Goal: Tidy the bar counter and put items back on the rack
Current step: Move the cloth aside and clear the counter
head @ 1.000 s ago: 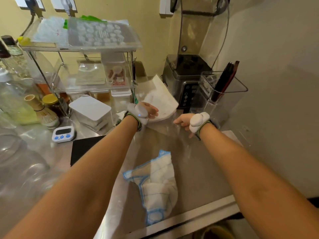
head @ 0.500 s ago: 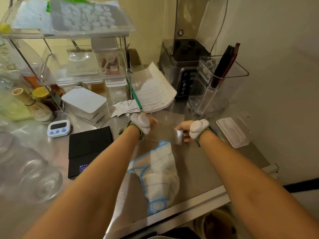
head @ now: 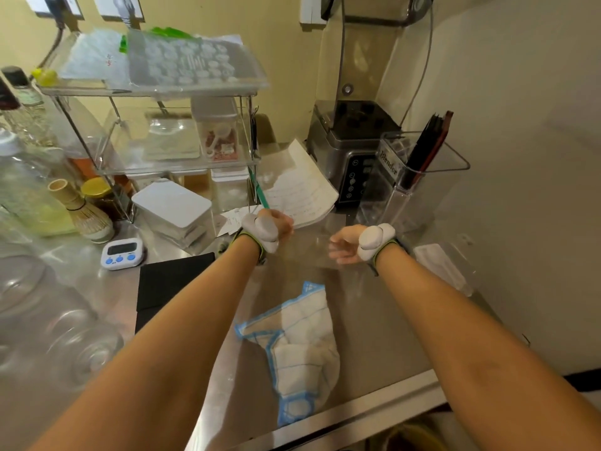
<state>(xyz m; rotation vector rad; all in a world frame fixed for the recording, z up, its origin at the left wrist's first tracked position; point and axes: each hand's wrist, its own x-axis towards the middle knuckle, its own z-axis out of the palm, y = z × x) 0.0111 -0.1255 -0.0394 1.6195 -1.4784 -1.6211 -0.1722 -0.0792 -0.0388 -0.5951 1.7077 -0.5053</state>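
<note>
My left hand [head: 276, 224] is closed in a fist on the left edge of a clear plastic sheet [head: 312, 252]. My right hand [head: 343, 245] curls its fingers on the sheet's right edge. The sheet is see-through and hard to make out; it hangs just above the steel counter [head: 383, 320]. The clear two-tier rack [head: 252, 102] stands behind my left hand, with trays and a small container on its shelves. A blue-and-white cloth [head: 302, 346] lies crumpled on the counter below my hands.
A notebook [head: 302, 190] and green pen [head: 258, 190] lie by the rack. A blender [head: 351, 151] and clear holder [head: 432, 190] stand at the back right. White boxes [head: 172, 203], timer [head: 122, 253], black scale [head: 172, 284], whisk [head: 81, 213] and glass jars [head: 65, 336] sit left.
Both hands took hold of the clear sheet and drew it off the counter by the notebook. They now hold it a little higher and wider apart.
</note>
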